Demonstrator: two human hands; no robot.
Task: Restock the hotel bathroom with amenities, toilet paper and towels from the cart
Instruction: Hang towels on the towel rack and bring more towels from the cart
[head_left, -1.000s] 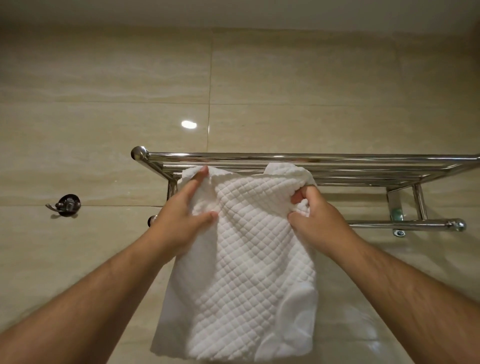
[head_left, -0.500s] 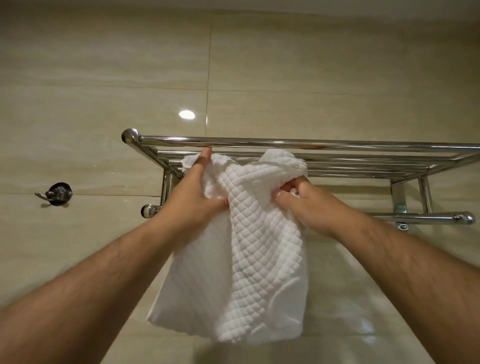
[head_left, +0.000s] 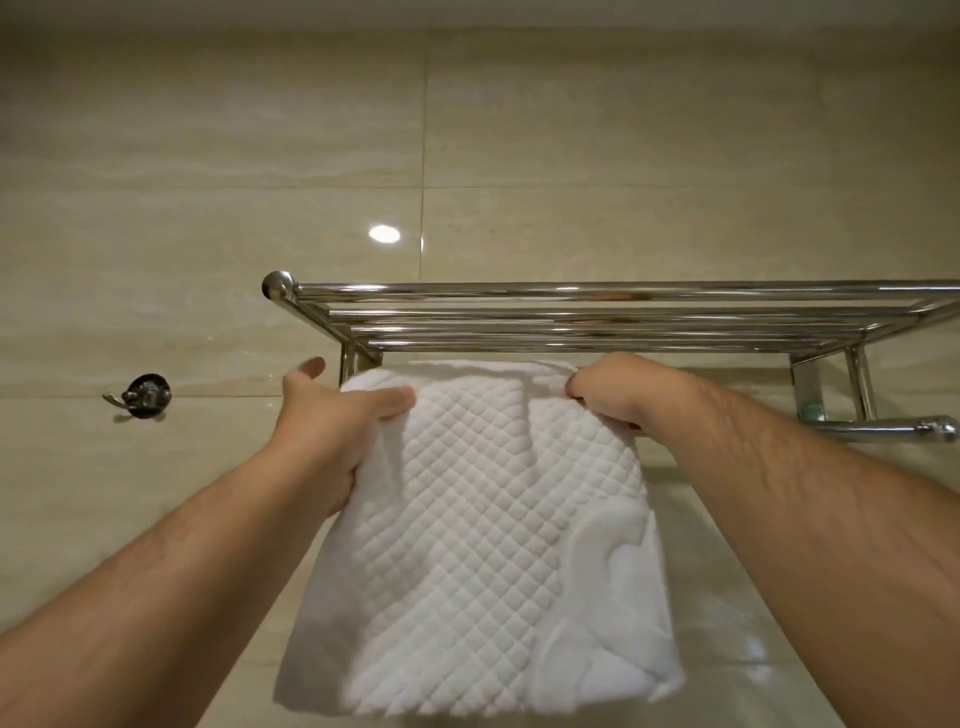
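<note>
A white quilted towel (head_left: 483, 545) hangs flat in front of me, its top edge just below the chrome towel rack (head_left: 597, 317) on the tiled wall. My left hand (head_left: 332, 421) holds the towel's upper left edge, thumb across the front and fingers behind. My right hand (head_left: 618, 389) grips the upper right edge with curled fingers. The towel covers the left part of the rack's lower bar (head_left: 883, 428); whether it lies over the bar is hidden.
A dark metal wall hook (head_left: 145, 395) sits on the beige tiles left of the rack. The rack's upper shelf of several chrome bars runs off the right edge. A ceiling light reflects on the tile (head_left: 384, 234) above.
The towel was bunched between my hands up at the shelf. Now it is spread wide and lower, under the shelf, and my hands have moved apart to its top corners.
</note>
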